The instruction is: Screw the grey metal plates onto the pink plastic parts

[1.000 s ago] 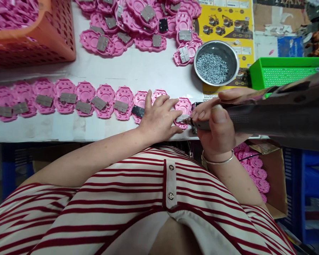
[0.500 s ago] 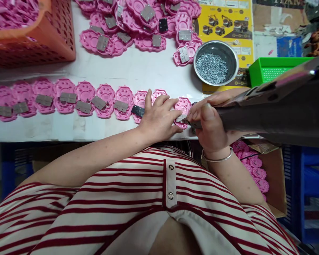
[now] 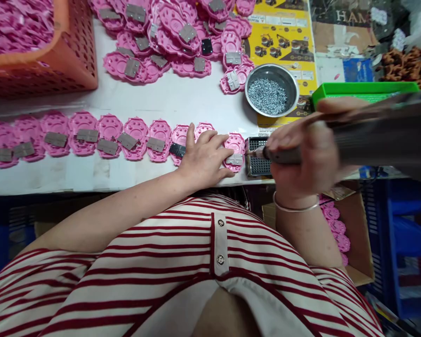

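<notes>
My left hand (image 3: 205,157) lies with its fingers spread over the row of pink plastic shells. Its fingertips touch the left edge of a pink shell (image 3: 235,142) that carries a grey plate (image 3: 234,160). The palm partly hides two neighbouring shells, one of them with a black plate (image 3: 177,150). In my right hand (image 3: 305,154), slightly blurred, is an electric screwdriver (image 3: 368,135), held by its front end. The screwdriver's tip points left, over a small black tray with a grid of holes (image 3: 258,166), just right of the shell.
More pink shells (image 3: 108,126) with grey plates line the table to the left. A heap of shells (image 3: 175,28) lies at the back. Around stand an orange basket (image 3: 80,51), a metal bowl of screws (image 3: 272,91), a green tray (image 3: 368,89) and a cardboard box (image 3: 359,238) below.
My right hand has drawn the screwdriver rightward, off the shell's grey plate to over the black tray. My left hand stays on the shells. The whole view has shifted slightly.
</notes>
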The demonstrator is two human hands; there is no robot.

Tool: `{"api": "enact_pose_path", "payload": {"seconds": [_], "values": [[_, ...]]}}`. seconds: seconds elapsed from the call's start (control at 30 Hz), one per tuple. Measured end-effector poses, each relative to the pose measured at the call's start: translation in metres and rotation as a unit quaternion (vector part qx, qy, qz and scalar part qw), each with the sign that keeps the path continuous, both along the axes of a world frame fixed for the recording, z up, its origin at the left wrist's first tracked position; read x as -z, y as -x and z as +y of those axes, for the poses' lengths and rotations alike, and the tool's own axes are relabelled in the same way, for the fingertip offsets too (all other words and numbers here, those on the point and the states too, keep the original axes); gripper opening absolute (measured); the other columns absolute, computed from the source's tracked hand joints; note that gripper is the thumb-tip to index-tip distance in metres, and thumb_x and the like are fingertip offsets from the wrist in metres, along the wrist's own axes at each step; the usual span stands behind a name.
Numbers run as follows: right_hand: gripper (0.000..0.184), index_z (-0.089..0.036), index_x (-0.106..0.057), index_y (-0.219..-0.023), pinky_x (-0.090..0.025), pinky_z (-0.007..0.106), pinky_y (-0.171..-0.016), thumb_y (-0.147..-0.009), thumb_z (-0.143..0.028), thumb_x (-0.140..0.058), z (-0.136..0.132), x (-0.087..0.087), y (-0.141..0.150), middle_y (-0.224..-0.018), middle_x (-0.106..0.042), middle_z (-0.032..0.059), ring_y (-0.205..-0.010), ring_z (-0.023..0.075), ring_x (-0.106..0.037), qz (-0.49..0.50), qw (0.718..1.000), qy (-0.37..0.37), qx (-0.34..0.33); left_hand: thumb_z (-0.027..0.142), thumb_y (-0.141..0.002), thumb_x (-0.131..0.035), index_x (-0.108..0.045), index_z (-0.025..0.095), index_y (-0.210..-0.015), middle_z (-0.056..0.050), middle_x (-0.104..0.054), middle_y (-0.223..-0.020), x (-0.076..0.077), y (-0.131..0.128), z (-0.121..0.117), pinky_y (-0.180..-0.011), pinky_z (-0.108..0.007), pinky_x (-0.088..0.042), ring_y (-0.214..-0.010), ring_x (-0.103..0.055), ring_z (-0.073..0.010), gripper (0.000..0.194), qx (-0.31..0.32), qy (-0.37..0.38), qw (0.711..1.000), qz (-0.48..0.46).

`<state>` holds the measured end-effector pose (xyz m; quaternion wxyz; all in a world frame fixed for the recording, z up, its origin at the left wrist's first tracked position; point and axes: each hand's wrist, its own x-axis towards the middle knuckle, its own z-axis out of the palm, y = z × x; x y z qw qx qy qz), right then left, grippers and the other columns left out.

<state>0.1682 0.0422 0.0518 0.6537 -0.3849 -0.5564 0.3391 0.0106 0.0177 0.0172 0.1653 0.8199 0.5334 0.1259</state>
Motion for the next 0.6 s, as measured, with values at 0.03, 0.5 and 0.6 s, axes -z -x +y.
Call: {"api": "enact_pose_path", "payload": {"seconds": [0.03,0.5,0.6], "values": [[0.029,-0.030,-0.060,-0.101,-0.042,0.032,-0.048,-0.082,-0.049,-0.071,0.002,-0.006,-0.002,-0.098,-0.059,-0.0012,-0.050,0.0067,-0.047,0.041,0.998,-0.046,0.033,0.045,-0.083,-0.077,-0.076,0.028,-0.114,-0.008,-0.061,-0.143,0.000,0.001,0.000,-0.118,-0.079,-0.013,-0.135,-0.046,-0.0389,0.035,0.002,0.001,1.000,-0.003],[0.047,-0.025,-0.050,-0.104,-0.056,0.033,-0.056,-0.081,-0.062,-0.067,0.029,0.021,-0.023,-0.105,-0.057,0.0040,-0.053,0.0034,-0.044,0.003,0.991,-0.071,0.116,0.046,-0.081,-0.080,-0.076,0.029,-0.113,-0.007,-0.061,-0.144,0.001,0.003,-0.003,-0.117,-0.081,-0.016,-0.133,-0.049,-0.0392,0.036,0.008,0.000,1.000,0.006],[0.043,-0.025,-0.052,-0.105,-0.056,0.033,-0.055,-0.083,-0.059,-0.066,0.031,0.023,-0.023,-0.101,-0.059,0.0042,-0.052,0.0047,-0.046,-0.003,0.992,-0.066,0.104,0.046,-0.081,-0.080,-0.076,0.029,-0.113,-0.007,-0.061,-0.144,0.001,0.003,-0.003,-0.117,-0.081,-0.016,-0.133,-0.048,-0.0394,0.036,0.009,0.000,1.000,0.009]]}}
